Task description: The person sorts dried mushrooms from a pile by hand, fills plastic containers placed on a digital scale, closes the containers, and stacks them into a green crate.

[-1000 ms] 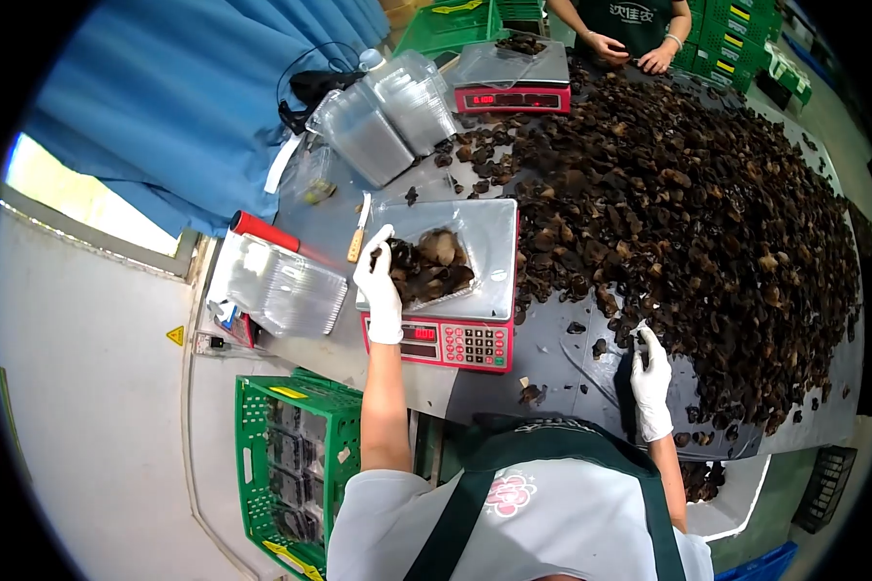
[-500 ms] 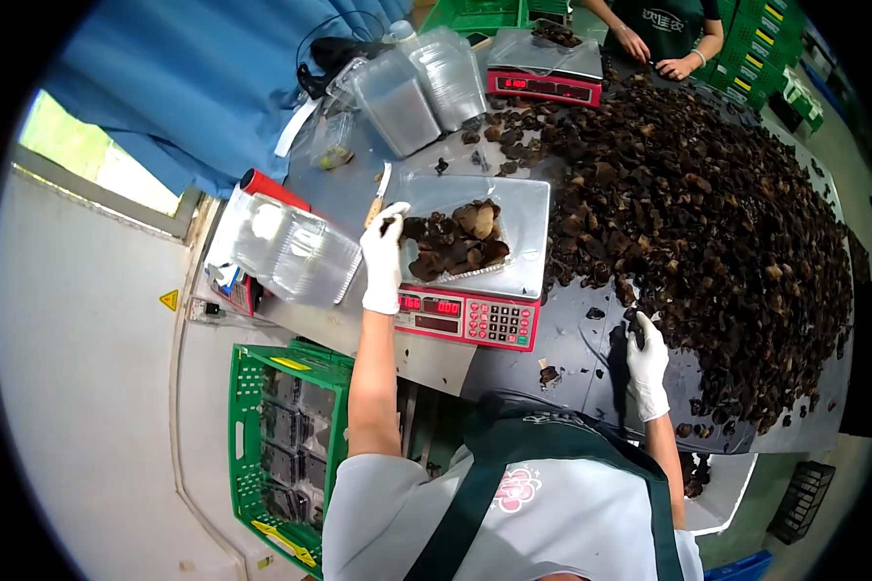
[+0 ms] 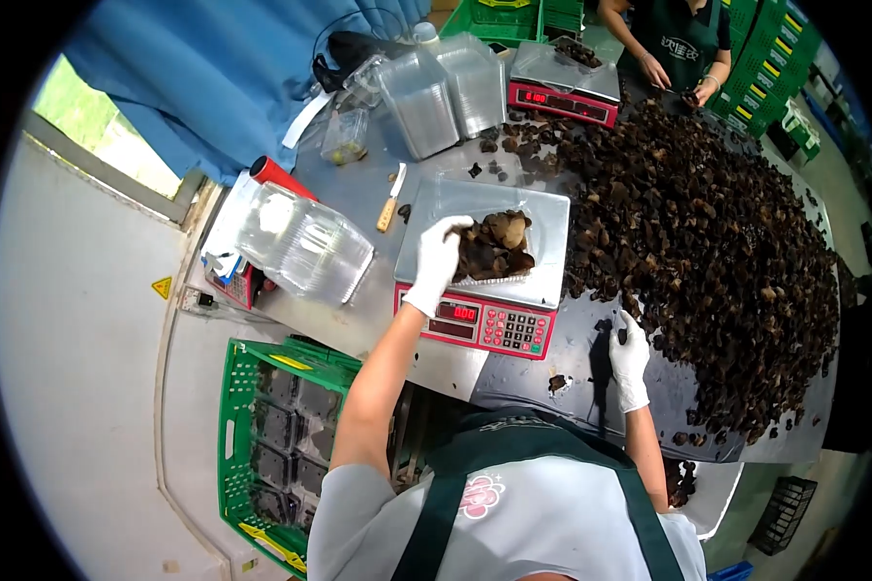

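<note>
My left hand [image 3: 438, 261], in a white glove, is closed at the left side of the dark fungus pieces [image 3: 499, 244] in a clear tray on the scale [image 3: 543, 208]; its fingertips are partly hidden against them. My right hand [image 3: 630, 363], also gloved, is over the table near the lower left edge of the large fungus pile [image 3: 717, 261]. Its fingers are curled around a small dark piece. The scale's red front with lit digits and keypad faces me.
A knife [image 3: 390, 200] lies left of the scale. Stacked clear trays [image 3: 305, 242] and more clear containers [image 3: 421, 102] stand beyond. A second scale [image 3: 564, 87] is near a co-worker's hands [image 3: 683, 82]. A green crate [image 3: 233, 445] holds packed boxes below.
My left hand has moved right, from the tray's outer edge onto the fungus. My right hand has drawn slightly away from the pile. The view has shifted.
</note>
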